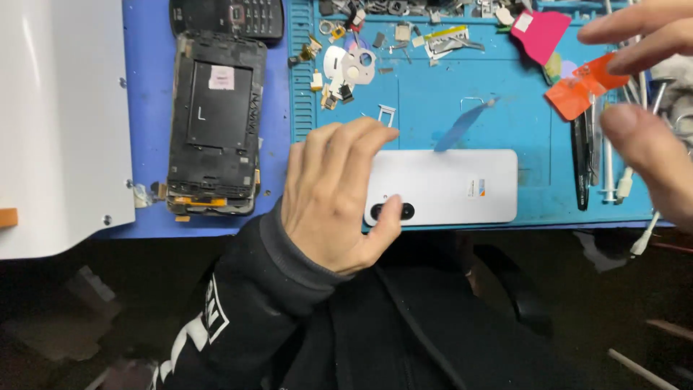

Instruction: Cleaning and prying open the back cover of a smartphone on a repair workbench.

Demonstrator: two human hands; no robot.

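A white smartphone (447, 186) lies face down on the blue work mat (426, 94), its twin camera lenses at the near left corner. My left hand (332, 198) rests on the phone's left end, thumb beside the lenses. A thin blue pry strip (462, 124) sticks out from the phone's far edge. My right hand (642, 108) hovers at the right, fingers pinching a small orange plastic pick (581, 88).
A disassembled black phone frame (216, 123) lies on the left of the mat, a keypad phone (231, 16) behind it. Small parts, screws and a pink pick (540, 32) litter the back. Tweezers and tools (588, 159) lie at right. A white panel (58, 123) stands far left.
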